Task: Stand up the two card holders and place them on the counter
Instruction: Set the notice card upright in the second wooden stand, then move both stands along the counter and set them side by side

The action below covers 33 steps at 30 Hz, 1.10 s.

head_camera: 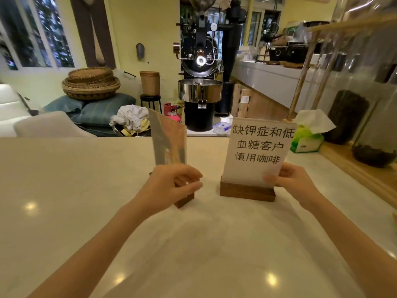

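Note:
Two card holders stand upright on the pale counter (64, 190), each a clear sheet in a dark wooden base. The left card holder (168, 138) is turned edge-on to me; my left hand (171, 186) curls around its lower part and hides most of its base. The right card holder (257, 151) faces me with a white card of printed characters, and its wooden base (247, 191) rests flat on the counter. My right hand (294, 181) pinches the lower right corner of its sheet.
A green tissue pack (307, 138) sits behind the right holder. A wooden-framed glass case (354, 104) with dark contents lines the counter's right side. Beyond the counter's far edge stand a black coffee roaster (200, 82), cushions and baskets.

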Motion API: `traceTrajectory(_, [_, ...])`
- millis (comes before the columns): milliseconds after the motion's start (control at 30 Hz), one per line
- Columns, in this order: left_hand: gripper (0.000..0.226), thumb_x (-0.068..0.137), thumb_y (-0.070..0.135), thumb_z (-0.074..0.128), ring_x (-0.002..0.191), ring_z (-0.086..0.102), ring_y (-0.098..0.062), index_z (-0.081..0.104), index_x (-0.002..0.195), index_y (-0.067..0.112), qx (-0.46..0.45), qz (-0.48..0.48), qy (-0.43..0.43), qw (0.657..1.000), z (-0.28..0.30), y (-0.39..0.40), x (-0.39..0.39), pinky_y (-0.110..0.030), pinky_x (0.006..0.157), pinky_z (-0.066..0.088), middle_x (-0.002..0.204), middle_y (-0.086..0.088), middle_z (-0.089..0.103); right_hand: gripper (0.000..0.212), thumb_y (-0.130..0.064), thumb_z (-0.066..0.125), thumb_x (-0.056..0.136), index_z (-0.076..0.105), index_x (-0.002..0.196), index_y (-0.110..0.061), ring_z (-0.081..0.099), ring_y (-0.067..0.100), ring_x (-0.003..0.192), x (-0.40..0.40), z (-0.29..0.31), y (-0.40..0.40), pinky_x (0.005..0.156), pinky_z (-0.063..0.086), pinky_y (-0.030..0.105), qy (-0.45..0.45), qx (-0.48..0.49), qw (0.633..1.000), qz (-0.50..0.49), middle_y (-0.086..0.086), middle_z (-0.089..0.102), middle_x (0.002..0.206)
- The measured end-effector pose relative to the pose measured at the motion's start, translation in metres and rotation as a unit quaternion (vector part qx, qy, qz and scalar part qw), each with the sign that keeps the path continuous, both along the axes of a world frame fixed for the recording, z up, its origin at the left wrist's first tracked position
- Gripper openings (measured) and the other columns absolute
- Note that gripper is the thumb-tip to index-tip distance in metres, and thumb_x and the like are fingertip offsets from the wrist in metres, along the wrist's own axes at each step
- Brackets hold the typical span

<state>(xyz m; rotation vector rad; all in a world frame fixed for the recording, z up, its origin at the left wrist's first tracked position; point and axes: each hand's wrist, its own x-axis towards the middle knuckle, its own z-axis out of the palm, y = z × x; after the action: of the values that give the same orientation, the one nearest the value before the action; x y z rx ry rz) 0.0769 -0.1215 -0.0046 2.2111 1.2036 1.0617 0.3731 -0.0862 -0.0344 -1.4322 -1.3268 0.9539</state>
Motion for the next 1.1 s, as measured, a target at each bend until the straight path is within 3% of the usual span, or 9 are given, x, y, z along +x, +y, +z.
traceTrajectory(100, [0.015, 0.07, 0.014, 0.073, 0.079, 0.063, -0.011, 0.069, 0.085, 0.014, 0.063, 0.076, -0.077, 0.992, -0.009, 0.005, -0.024, -0.01, 0.068, 0.051, 0.079, 0.009, 0.067, 0.049, -0.005, 0.07, 0.072, 0.058, 0.119, -0.014, 0.057, 0.027, 0.105, -0.005, -0.001, 0.002, 0.093, 0.048, 0.045, -0.004, -0.001, 1.0, -0.009, 0.002, 0.063, 0.108])
traceTrajectory(167, [0.025, 0.069, 0.011, 0.074, 0.079, 0.061, -0.012, 0.063, 0.09, 0.017, 0.057, 0.129, -0.125, 0.982, -0.018, 0.014, -0.036, -0.013, 0.069, 0.053, 0.084, 0.009, 0.063, 0.05, -0.006, 0.071, 0.071, 0.058, 0.119, -0.013, 0.057, 0.028, 0.106, -0.008, -0.002, 0.003, 0.096, 0.047, 0.049, -0.001, -0.003, 1.0, -0.017, 0.005, 0.063, 0.11])
traceTrajectory(233, [0.046, 0.067, 0.015, 0.076, 0.088, 0.058, -0.009, 0.054, 0.108, 0.017, 0.013, 0.176, -0.145, 0.974, -0.027, 0.025, -0.046, -0.019, 0.073, 0.052, 0.101, 0.003, 0.058, 0.05, -0.005, 0.072, 0.07, 0.058, 0.118, -0.013, 0.057, 0.029, 0.106, -0.011, -0.002, 0.002, 0.096, 0.047, 0.048, 0.005, 0.001, 1.0, -0.021, 0.006, 0.063, 0.11])
traceTrajectory(333, [0.086, 0.063, 0.023, 0.079, 0.116, 0.047, -0.019, 0.032, 0.134, 0.016, -0.084, 0.201, -0.119, 0.969, -0.04, 0.04, -0.057, -0.029, 0.09, 0.046, 0.136, -0.007, 0.041, 0.048, -0.002, 0.071, 0.071, 0.059, 0.116, -0.013, 0.057, 0.029, 0.104, -0.013, -0.002, 0.0, 0.091, 0.048, 0.043, 0.014, 0.007, 1.0, -0.021, 0.007, 0.063, 0.109])
traceTrajectory(433, [0.103, 0.061, 0.025, 0.08, 0.131, 0.037, -0.024, 0.016, 0.142, 0.019, -0.139, 0.178, -0.097, 0.969, -0.046, 0.049, -0.058, -0.038, 0.104, 0.038, 0.149, -0.009, 0.028, 0.047, -0.001, 0.07, 0.071, 0.06, 0.116, -0.012, 0.058, 0.028, 0.103, -0.015, -0.001, -0.001, 0.09, 0.048, 0.042, 0.016, 0.01, 1.0, -0.022, 0.007, 0.064, 0.11])
traceTrajectory(633, [0.099, 0.062, 0.023, 0.08, 0.13, 0.038, -0.022, 0.018, 0.14, 0.019, -0.111, 0.129, -0.075, 0.983, -0.045, 0.058, -0.045, -0.035, 0.103, 0.038, 0.143, -0.006, 0.039, 0.048, -0.004, 0.066, 0.076, 0.054, 0.121, -0.012, 0.055, 0.024, 0.102, -0.016, 0.002, -0.002, 0.087, 0.046, 0.037, 0.001, -0.004, 1.0, -0.018, 0.003, 0.059, 0.11])
traceTrajectory(733, [0.102, 0.059, 0.024, 0.081, 0.129, 0.04, -0.022, 0.018, 0.139, 0.02, -0.099, 0.123, -0.08, 0.984, -0.046, 0.064, -0.046, -0.039, 0.103, 0.04, 0.142, -0.006, 0.04, 0.048, -0.006, 0.065, 0.077, 0.053, 0.123, -0.014, 0.053, 0.023, 0.103, -0.016, 0.003, -0.002, 0.093, 0.045, 0.04, -0.013, -0.009, 1.0, -0.015, 0.001, 0.058, 0.112])
traceTrajectory(900, [0.108, 0.052, 0.031, 0.084, 0.125, 0.042, -0.018, 0.019, 0.138, 0.026, -0.093, 0.127, -0.073, 0.985, -0.054, 0.072, -0.051, -0.039, 0.101, 0.043, 0.141, -0.005, 0.04, 0.046, -0.006, 0.067, 0.076, 0.056, 0.12, -0.014, 0.056, 0.022, 0.103, -0.014, 0.003, -0.002, 0.084, 0.046, 0.033, -0.015, -0.006, 1.0, -0.015, 0.001, 0.06, 0.113])
traceTrajectory(1100, [0.113, 0.052, 0.03, 0.084, 0.126, 0.042, -0.022, 0.015, 0.141, 0.025, -0.086, 0.117, -0.05, 0.988, -0.055, 0.083, -0.036, -0.039, 0.1, 0.042, 0.142, -0.009, 0.038, 0.043, -0.003, 0.066, 0.075, 0.059, 0.117, -0.013, 0.056, 0.02, 0.103, -0.012, 0.007, -0.001, 0.087, 0.046, 0.034, -0.048, -0.002, 0.999, 0.004, -0.001, 0.061, 0.109])
